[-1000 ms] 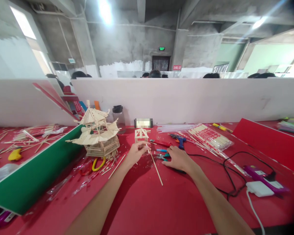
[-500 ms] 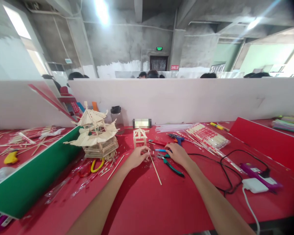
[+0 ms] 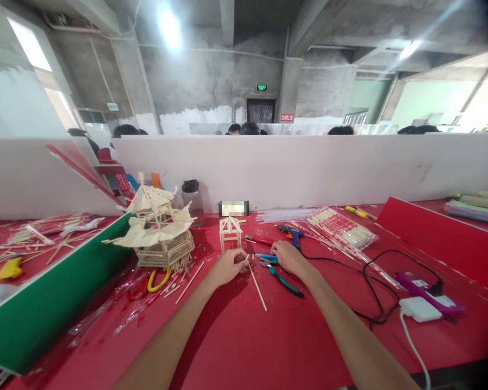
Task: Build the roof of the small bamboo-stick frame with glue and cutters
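My left hand (image 3: 232, 266) is closed, its fingertips pinched at the upper end of a thin wooden stick (image 3: 258, 290) that slants down toward me on the table. My right hand (image 3: 288, 255) is curled around the end of a slim blue pen-like tool (image 3: 264, 256), which points left toward the stick's end. Just below that tool lie green-handled pliers (image 3: 283, 283), jaws to the left. Behind my left hand stands a small wooden stick frame (image 3: 230, 234) with a peaked top. Red-handled tweezers or a similar red tool (image 3: 260, 239) lie beyond the blue one.
A large wooden stick pagoda (image 3: 158, 233) stands left, beside a green board (image 3: 65, 292) and yellow-handled scissors (image 3: 159, 279). A glue gun (image 3: 295, 235), bundled sticks (image 3: 344, 227), black cable (image 3: 368, 287) and purple power strip (image 3: 425, 292) lie right. A bottle (image 3: 192, 200) stands behind.
My right hand has closed in on the blue tool, its fingers now curled more tightly. My left hand stays at the stick's end. The view has tilted slightly.
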A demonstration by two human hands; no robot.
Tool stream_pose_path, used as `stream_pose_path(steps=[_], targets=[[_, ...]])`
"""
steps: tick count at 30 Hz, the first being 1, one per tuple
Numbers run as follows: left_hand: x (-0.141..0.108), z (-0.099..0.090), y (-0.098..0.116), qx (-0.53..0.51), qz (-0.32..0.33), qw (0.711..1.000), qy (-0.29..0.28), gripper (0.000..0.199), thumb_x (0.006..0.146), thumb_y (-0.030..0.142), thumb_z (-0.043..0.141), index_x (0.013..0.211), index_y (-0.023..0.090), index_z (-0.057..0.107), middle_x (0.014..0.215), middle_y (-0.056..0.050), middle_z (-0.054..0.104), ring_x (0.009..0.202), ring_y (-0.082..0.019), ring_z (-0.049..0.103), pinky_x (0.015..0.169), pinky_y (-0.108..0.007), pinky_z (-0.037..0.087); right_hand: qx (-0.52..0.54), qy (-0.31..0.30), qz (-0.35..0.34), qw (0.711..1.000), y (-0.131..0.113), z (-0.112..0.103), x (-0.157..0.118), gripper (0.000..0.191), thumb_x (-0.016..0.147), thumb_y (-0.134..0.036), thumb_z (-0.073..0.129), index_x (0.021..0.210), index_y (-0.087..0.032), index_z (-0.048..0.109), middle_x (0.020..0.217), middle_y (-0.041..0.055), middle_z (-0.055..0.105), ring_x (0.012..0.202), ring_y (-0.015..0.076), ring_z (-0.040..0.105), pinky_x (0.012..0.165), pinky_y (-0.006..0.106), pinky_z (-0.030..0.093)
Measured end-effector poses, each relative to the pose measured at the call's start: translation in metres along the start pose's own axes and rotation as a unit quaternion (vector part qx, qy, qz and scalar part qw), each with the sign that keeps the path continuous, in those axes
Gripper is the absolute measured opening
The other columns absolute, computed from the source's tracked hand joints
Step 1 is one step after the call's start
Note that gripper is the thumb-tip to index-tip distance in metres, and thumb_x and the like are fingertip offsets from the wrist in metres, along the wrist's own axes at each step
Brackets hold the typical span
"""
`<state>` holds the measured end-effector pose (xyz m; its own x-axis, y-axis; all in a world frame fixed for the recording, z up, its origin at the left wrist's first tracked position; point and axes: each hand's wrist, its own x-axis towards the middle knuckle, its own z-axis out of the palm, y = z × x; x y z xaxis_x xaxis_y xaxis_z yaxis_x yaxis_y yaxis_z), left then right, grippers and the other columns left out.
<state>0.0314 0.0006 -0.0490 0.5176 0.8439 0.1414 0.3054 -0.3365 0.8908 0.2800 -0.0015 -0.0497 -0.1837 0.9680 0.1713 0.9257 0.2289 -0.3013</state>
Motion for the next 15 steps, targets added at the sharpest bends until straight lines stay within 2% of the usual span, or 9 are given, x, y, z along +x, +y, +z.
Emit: stream_pose_path(steps=[4, 11, 15], targets=[[0.0004, 0.0011, -0.0031, 0.023, 0.003, 1.0, 0.006, 0.025, 0.084, 0.042, 0.061, 0.083, 0.017, 0.06, 0.073, -0.003, 0.067, 0.065, -0.016, 0.063, 0.066, -0.028, 0.051, 0.049, 0.01, -0.036, 0.998, -0.0016, -0.0006, -0.0003, 0.018, 0.094, -0.03, 0.057, 0.097, -0.017, 0.07, 0.1, 0.0076, 0.072, 0.097, 0.0189, 0.064, 0.085, 0.025, 0.042], [0.0008, -0.0003, -0.0035, 0.016, -0.015, 1.0, 0.001, 0.023, 0.086, 0.038, 0.057, 0.09, 0.016, 0.06, 0.082, -0.007, 0.072, 0.07, -0.019, 0.066, 0.069, -0.03, 0.052, 0.076, -0.028, 0.0, 0.997, -0.0023, -0.0021, 0.0045, 0.016, 0.091, -0.03, 0.062, 0.092, -0.019, 0.073, 0.093, 0.0049, 0.075, 0.086, 0.0177, 0.067, 0.073, 0.024, 0.042], [-0.0003, -0.0033, -0.0018, 0.073, 0.0, 0.997, 0.015, 0.02, 0.088, 0.035, 0.055, 0.09, 0.017, 0.061, 0.083, -0.006, 0.073, 0.073, -0.019, 0.066, 0.071, -0.028, 0.049, 0.066, -0.043, 0.008, 0.997, -0.0025, -0.0038, 0.0029, 0.016, 0.091, -0.03, 0.06, 0.093, -0.019, 0.073, 0.095, 0.0051, 0.075, 0.087, 0.0177, 0.068, 0.071, 0.023, 0.042]])
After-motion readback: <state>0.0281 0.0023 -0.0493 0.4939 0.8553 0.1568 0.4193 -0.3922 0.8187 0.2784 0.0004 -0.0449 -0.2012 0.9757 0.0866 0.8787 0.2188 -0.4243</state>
